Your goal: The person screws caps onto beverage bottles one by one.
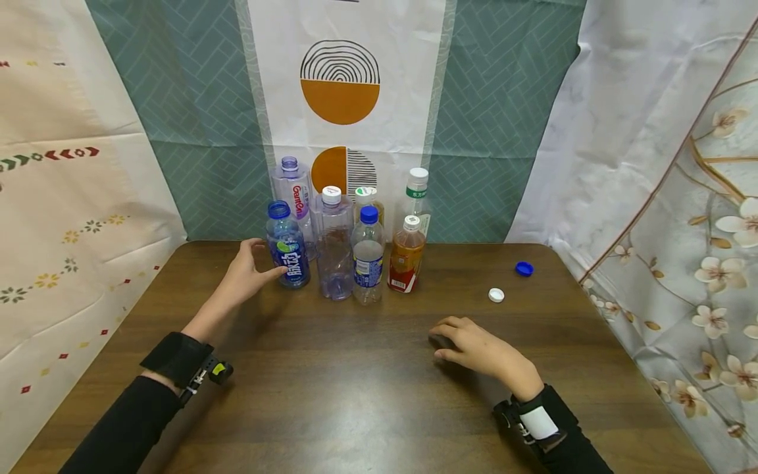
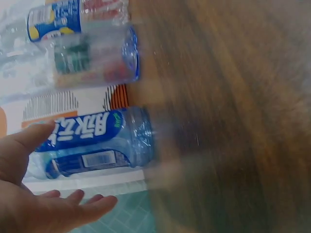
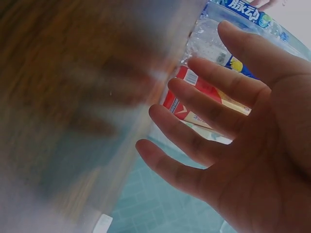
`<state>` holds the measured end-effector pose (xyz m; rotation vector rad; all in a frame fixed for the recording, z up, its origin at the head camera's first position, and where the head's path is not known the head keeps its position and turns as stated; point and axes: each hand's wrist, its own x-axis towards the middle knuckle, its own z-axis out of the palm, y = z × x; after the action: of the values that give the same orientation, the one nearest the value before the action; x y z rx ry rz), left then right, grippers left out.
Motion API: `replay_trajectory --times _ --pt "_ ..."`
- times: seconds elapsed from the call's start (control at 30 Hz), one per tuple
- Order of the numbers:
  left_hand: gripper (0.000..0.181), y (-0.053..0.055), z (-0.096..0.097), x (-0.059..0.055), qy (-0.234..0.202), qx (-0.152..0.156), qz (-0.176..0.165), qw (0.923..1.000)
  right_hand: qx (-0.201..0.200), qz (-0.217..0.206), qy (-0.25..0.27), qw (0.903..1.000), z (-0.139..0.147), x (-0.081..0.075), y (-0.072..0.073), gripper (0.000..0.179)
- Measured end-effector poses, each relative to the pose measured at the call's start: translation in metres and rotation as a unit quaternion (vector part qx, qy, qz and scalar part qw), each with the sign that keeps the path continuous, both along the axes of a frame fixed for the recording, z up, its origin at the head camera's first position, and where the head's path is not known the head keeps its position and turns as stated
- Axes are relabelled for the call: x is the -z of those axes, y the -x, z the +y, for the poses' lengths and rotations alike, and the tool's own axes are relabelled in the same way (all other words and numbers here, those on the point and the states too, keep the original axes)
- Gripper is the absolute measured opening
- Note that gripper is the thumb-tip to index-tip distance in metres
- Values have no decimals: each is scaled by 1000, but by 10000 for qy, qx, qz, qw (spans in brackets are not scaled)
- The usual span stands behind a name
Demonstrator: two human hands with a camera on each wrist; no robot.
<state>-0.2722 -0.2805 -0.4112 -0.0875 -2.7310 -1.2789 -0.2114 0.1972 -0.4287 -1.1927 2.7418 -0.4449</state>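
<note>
My left hand [image 1: 249,268] is beside a blue plastic bottle [image 1: 287,247] with no cap, which stands upright at the left end of a group of bottles. Its thumb [image 2: 34,138] overlaps the bottle's label in the left wrist view, while the other fingers [image 2: 92,208] spread apart from the bottle on the far side. Over the right half of the table, my right hand [image 1: 476,345] holds nothing, its fingers [image 3: 194,141] spread and slightly bent. Nearest to it are a loose white cap [image 1: 496,295] and a bottle of amber drink [image 1: 406,257].
A clear bottle with a blue cap [image 1: 368,257] and a tall clear bottle with a white cap [image 1: 334,250] stand mid-group. Behind them are an uncapped purple-tinted bottle [image 1: 291,181] and a green-banded bottle [image 1: 417,197]. A blue cap [image 1: 524,268] lies at the right of the wooden table [image 1: 331,395].
</note>
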Motion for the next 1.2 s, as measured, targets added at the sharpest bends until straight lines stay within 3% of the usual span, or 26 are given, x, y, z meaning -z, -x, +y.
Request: replay_trajectory --times 0.27,0.43,0.9,1.2 --pt "105 19 4 1 -718 -106 -309 9969 -54 23 -12 10000 -1 1 0 41" --pt "107 23 10 2 -782 -151 -453 9958 -50 -15 -26 10000 -1 2 1 41" --pt "101 27 18 -2 -723 -310 -450 9959 -15 -26 -66 10000 0 1 0 41" --pt "101 16 18 -4 -754 -417 -366 9956 -20 -28 -74 10000 0 1 0 41"
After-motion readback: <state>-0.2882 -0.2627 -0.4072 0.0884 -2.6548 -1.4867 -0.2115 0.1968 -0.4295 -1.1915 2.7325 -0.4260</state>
